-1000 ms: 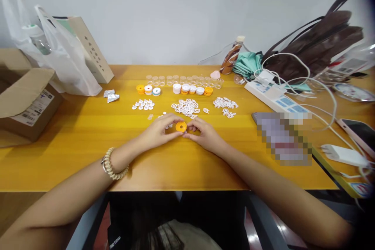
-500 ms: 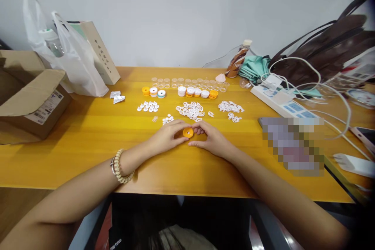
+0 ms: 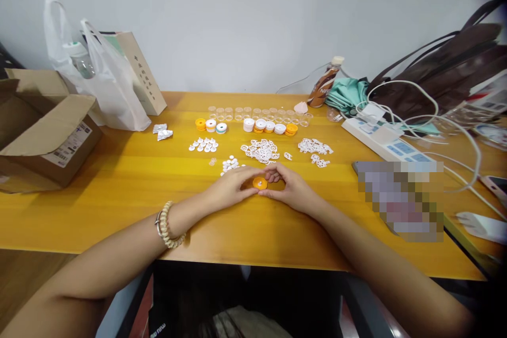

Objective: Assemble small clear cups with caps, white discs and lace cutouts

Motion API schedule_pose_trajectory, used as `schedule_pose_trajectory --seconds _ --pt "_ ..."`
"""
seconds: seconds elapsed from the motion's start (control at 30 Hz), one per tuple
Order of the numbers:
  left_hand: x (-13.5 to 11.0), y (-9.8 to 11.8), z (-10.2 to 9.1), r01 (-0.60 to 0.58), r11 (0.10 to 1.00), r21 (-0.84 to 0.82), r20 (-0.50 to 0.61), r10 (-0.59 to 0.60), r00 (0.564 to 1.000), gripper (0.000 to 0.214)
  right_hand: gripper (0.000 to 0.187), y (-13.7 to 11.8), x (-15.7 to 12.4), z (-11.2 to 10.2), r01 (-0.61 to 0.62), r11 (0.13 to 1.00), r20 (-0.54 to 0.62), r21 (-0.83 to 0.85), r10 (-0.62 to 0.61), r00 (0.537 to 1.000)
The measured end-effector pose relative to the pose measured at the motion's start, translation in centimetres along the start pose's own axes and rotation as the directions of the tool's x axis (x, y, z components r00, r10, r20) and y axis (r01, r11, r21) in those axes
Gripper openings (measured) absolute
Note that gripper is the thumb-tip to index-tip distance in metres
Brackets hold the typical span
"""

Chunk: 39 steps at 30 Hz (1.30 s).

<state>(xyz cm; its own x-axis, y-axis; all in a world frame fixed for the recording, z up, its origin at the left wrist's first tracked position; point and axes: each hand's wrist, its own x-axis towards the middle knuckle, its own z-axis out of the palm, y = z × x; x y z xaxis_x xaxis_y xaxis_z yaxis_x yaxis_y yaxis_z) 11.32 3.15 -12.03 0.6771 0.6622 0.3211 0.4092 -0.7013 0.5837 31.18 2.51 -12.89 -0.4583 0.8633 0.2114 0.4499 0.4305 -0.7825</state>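
An orange round plastic disc (image 3: 260, 184) with a small pale centre is held low over the table between my two hands. My left hand (image 3: 232, 187) curls round its left side, thumb in front and fingers behind. From the right, my right hand (image 3: 295, 188) closes in, its thumb at the disc's front edge and its fingers bent behind. Just beyond my left hand lie small white round pieces (image 3: 230, 163). White spoked plastic pieces (image 3: 260, 151) form a pile farther back, and white stemmed discs (image 3: 204, 144) lie to its left.
Orange and white round parts (image 3: 269, 127) stand in a row before clear plastic cups (image 3: 273, 113). At left are a cardboard box (image 3: 51, 142) and a white plastic bag (image 3: 114, 92). A power strip (image 3: 392, 142), a bottle (image 3: 325, 83) and a blurred-out flat object (image 3: 400, 200) occupy the right.
My right thumb has come in to the disc's front edge. A pale spot now shows at the disc's centre. The whole view has shifted slightly.
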Motion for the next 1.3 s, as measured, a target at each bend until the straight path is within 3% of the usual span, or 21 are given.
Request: schedule_pose_trajectory --seconds 0.13,0.27,0.4,0.5,0.7,1.1,1.3 --pt "0.0 0.3 -0.5 0.003 1.0 0.009 0.009 -0.003 1.0 0.039 0.037 0.0 -0.1 -0.1 -0.002 1.0 -0.013 -0.016 0.002 1.0" --pt "-0.4 -0.5 -3.7 0.042 0.995 0.09 -0.061 -0.036 0.997 0.029 0.031 0.0 -0.1 0.1 0.036 0.997 -0.016 -0.072 -0.037 0.999" --pt "-1.4 -3.2 -8.5 0.263 0.942 0.207 -0.082 -0.252 0.964 0.019 0.021 0.1 0.1 0.5 0.049 0.991 -0.014 -0.123 -0.051 0.999" --pt "-1.9 -4.9 -10.5 0.387 0.879 0.279 -0.017 -0.399 0.917 0.015 0.026 0.2 0.2 0.7 0.055 0.988 -0.027 -0.143 -0.059 0.998" --pt "-1.8 -5.2 -10.0 0.361 0.895 0.262 0.119 -0.401 0.908 0.012 0.034 0.3 0.1 0.7 0.058 0.988 -0.024 -0.143 -0.062 0.998" --pt "-1.6 -5.3 -9.2 0.345 0.871 0.35 0.056 -0.388 0.92 0.013 0.027 0.0 0.0 0.7 0.053 0.988 -0.032 -0.142 -0.058 0.998" --pt "-1.6 -5.1 -9.4 0.369 0.875 0.314 0.019 -0.394 0.919 0.013 0.031 -0.1 0.0 0.7 0.04 0.993 -0.044 -0.113 -0.045 0.998"
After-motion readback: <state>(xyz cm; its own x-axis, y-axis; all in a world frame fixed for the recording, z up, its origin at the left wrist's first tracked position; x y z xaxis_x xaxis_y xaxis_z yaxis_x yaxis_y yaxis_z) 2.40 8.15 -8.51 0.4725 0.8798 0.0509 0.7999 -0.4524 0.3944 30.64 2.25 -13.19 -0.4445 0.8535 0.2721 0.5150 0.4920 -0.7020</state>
